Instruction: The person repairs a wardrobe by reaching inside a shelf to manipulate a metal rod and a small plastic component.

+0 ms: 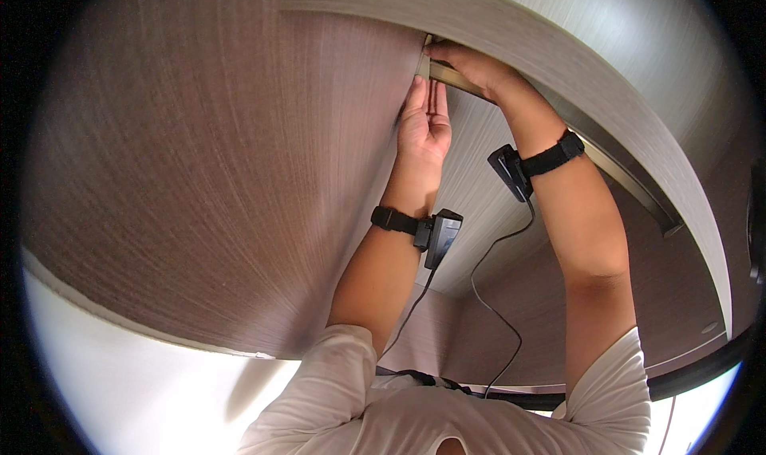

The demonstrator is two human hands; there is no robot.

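Observation:
A long brass-coloured metal rail runs along the underside of a wood-grain panel, its near-left end in the upper corner. My right hand reaches over that end from the right, with its fingers bent round it and the fingertips partly hidden. From below, my left hand has its palm up; the thumb and long fingers rise to the rail end and hold it. A narrow pale strip stands upright between the fingertips, against the brown side panel.
A pale curved-looking panel edge crosses above my arms. The rail continues right to a dark end. Black wrist straps carry small devices, with cables hanging down. A back panel lies behind my hands.

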